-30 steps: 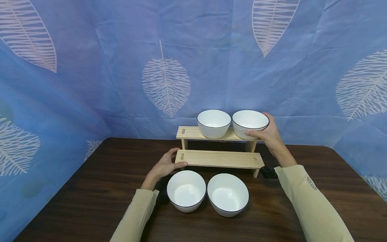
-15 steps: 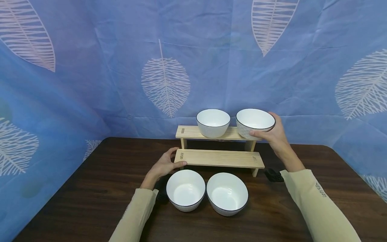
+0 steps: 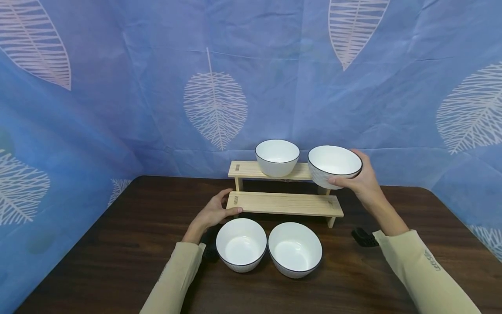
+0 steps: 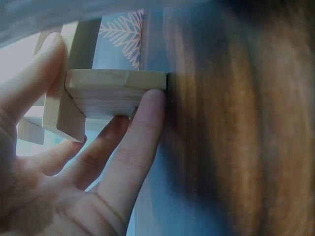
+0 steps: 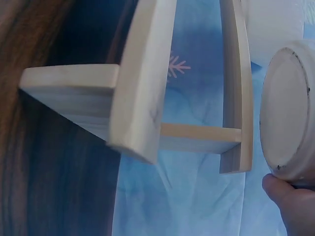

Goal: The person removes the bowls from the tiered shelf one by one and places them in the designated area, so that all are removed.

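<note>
My right hand (image 3: 362,183) grips a white bowl (image 3: 334,161) with a dark rim by its right side, thumb in front. In the right wrist view the base of this bowl (image 5: 285,110) shows, apart from the upper board. Another white bowl (image 3: 276,158) sits on the upper tier of a two-step wooden stand (image 3: 284,203). At the left end of the lower tier, my left hand (image 3: 213,211) holds the board, thumb on top. The left wrist view shows its fingers (image 4: 147,118) against the stand's leg (image 4: 115,91).
Two more white bowls, a left one (image 3: 241,245) and a right one (image 3: 295,250), stand side by side on the dark wooden table (image 3: 117,248) in front of the stand. A blue leaf-print cloth (image 3: 266,87) hangs close behind the stand.
The right hand has lifted its bowl off the upper tier and moved it right and toward me. The left hand stays at the lower tier's end.
</note>
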### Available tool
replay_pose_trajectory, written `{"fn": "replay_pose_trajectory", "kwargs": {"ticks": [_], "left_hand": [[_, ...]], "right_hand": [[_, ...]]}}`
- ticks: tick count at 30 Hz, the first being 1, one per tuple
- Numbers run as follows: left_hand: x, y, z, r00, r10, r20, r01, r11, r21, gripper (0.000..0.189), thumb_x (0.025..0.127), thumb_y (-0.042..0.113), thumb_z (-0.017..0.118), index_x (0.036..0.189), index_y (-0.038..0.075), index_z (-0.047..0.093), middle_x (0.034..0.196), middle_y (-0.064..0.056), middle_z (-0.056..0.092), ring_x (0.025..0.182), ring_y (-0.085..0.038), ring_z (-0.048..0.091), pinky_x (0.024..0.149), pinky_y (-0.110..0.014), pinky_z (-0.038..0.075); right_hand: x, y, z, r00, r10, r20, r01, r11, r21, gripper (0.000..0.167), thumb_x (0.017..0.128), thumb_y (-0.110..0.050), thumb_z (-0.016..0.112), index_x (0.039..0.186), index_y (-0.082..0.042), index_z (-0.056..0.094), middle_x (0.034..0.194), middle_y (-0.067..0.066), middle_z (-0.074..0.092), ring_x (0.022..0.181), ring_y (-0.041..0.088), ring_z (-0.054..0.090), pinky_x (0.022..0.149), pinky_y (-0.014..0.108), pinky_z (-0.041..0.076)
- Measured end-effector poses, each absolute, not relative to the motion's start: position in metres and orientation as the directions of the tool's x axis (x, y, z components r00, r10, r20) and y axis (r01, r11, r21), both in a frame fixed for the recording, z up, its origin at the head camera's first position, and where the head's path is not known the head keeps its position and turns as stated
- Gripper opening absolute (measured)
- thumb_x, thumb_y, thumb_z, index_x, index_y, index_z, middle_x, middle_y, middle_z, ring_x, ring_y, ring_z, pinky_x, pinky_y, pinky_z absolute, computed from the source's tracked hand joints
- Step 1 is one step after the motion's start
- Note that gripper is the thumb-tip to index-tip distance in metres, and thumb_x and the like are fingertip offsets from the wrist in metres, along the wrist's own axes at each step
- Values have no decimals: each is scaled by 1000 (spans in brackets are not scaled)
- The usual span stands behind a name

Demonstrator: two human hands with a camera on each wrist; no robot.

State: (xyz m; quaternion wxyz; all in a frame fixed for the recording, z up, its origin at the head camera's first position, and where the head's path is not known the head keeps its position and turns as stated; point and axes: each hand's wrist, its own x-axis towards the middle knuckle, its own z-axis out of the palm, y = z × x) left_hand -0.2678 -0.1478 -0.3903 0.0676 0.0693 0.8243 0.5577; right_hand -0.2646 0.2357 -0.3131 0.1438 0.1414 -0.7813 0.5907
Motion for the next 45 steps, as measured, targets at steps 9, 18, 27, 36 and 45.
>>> {"fn": "replay_pose_trajectory", "kwargs": {"ticks": [9,18,27,36,45], "left_hand": [[-267,-149,-389,-979,198,-39,35,357,933,82,93,9,76,157,-3,27,144,-30,47,104,-35,66,81,-48,57],[-264,-148,-386,-981,191,-35,38,366,930,81,93,8,76,157,-4,28,142,-31,48,106,-35,65,84,-49,56],[-264,-148,-387,-980,194,-35,36,351,936,80,93,8,75,157,-3,28,139,-30,50,102,-34,66,81,-47,57],[-264,-147,-387,-981,192,-30,42,358,933,79,93,9,76,156,-3,30,141,-30,49,104,-35,66,81,-49,57],[-264,-146,-387,-982,182,-47,22,362,932,79,93,9,76,156,-2,30,139,-30,50,101,-34,66,80,-51,57]], "right_hand": [[-251,246,-312,-918,-74,390,-394,285,-874,99,84,4,76,158,3,10,154,28,20,122,26,42,82,12,46],[-239,252,-317,-917,-76,392,-396,292,-870,98,84,5,74,158,4,10,153,29,19,119,24,42,80,10,47],[-229,259,-322,-927,-69,369,-370,329,-869,100,83,2,75,159,2,10,154,29,20,120,23,41,80,10,45],[-220,263,-323,-935,-76,347,-349,379,-857,102,83,2,76,160,1,10,153,33,20,125,41,37,77,9,44],[-209,266,-328,-929,-89,360,-364,402,-840,102,80,4,78,159,1,13,152,28,24,115,9,39,76,11,46]]}}
